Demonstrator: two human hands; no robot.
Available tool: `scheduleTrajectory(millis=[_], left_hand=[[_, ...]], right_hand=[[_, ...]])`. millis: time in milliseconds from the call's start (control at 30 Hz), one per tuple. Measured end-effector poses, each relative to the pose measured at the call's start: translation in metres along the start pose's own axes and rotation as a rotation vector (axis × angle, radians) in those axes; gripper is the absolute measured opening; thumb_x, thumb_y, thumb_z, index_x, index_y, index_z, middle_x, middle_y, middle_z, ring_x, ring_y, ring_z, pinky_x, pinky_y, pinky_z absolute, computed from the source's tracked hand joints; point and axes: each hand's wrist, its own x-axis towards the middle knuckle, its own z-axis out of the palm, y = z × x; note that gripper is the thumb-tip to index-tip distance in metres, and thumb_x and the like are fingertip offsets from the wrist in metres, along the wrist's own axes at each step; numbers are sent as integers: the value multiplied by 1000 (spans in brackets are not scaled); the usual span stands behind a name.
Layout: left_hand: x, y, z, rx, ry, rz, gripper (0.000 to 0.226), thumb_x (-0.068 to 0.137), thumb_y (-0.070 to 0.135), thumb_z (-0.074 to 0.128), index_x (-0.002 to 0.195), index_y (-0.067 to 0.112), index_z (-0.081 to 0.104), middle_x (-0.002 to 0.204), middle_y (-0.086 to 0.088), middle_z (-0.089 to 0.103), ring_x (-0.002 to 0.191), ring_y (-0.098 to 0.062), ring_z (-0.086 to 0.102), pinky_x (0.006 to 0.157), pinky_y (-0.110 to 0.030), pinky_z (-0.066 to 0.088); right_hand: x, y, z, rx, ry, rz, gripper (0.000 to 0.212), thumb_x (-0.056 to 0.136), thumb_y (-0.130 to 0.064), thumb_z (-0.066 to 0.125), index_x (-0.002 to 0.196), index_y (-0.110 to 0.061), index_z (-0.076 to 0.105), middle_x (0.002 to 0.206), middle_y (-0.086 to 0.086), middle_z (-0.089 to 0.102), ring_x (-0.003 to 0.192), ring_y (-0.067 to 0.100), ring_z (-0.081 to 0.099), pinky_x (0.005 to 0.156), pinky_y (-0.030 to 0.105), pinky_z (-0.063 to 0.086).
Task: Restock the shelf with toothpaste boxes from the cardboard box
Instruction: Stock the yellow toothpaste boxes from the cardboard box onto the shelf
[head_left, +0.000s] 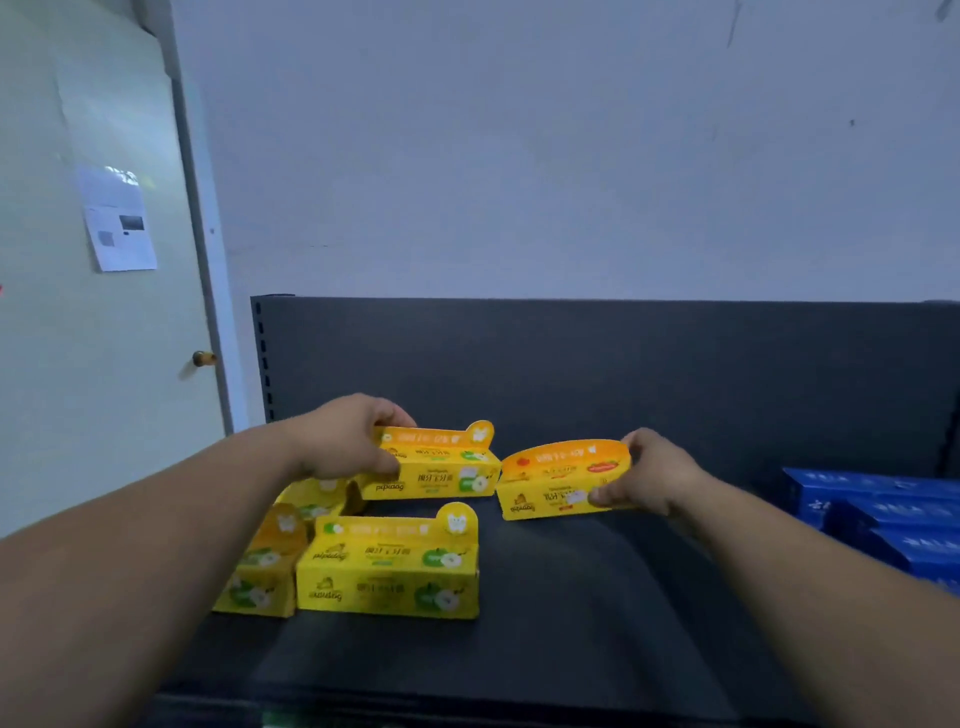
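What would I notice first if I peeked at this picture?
Two bright yellow toothpaste boxes pop out against the dark shelf: the left hand holds a green-apple box mid-picture, and the right hand holds an orange-topped box beside it. More yellow boxes sit lower left, and blue boxes are stacked at the right edge.

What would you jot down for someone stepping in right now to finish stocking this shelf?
Left hand: holding a yellow apple toothpaste box above the dark shelf, behind the front row.
Right hand: holding an orange-topped toothpaste box just to its right, also not yet set down.
Done: yellow boxes already sit at the shelf's left front; blue boxes stacked at the far right.
Left: set both held boxes down. The cardboard box is out of view, so remaining stock is unknown.
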Motion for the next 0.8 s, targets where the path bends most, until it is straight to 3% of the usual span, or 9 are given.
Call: scheduleTrajectory(millis=[133, 233, 333, 433, 567, 800], left_hand=[[11, -10, -2, -27, -168, 66, 46, 78, 16, 76, 117, 32, 59, 101, 12, 69, 88, -4, 67, 84, -27, 55], [15, -11, -5, -34, -279, 115, 46, 80, 15, 75, 118, 34, 58, 102, 11, 69, 89, -5, 68, 86, -30, 55], [19, -9, -5, 96, -356, 140, 47, 79, 16, 73, 118, 36, 55, 102, 13, 66, 90, -7, 65, 82, -27, 55], [23, -6, 4, 315, -372, 166, 47, 80, 20, 70, 122, 34, 53, 106, 12, 60, 91, -8, 59, 77, -23, 51], [28, -2, 14, 375, -410, 191, 51, 84, 25, 67, 131, 33, 49, 118, 10, 58, 105, -12, 56, 92, -30, 49], [35, -7, 21, 433, -371, 228, 35, 92, 16, 51, 123, 32, 57, 120, 7, 60, 105, -15, 55, 91, -33, 49]], right_hand=[[2, -6, -2, -386, 6, 7, 69, 75, -30, 82, 133, -24, 44, 117, -1, 57, 102, 17, 54, 83, 27, 46], [7, -10, 4, -541, -32, 0, 64, 82, -35, 75, 136, -26, 43, 114, -2, 57, 99, 16, 55, 79, 25, 45], [17, -15, 16, -570, -65, -24, 58, 88, -26, 68, 139, -27, 39, 109, -2, 54, 95, 16, 54, 76, 23, 44], [24, -21, 30, -549, -50, -64, 68, 91, -14, 62, 146, -34, 28, 130, 6, 47, 108, 23, 55, 77, 25, 44], [30, -26, 46, -559, -44, -135, 82, 89, 3, 51, 150, -41, 18, 151, 5, 23, 123, 27, 48, 82, 26, 48], [38, -30, 50, -589, -33, -146, 76, 88, 1, 55, 144, -42, 25, 138, 5, 36, 113, 24, 51, 74, 26, 46]])
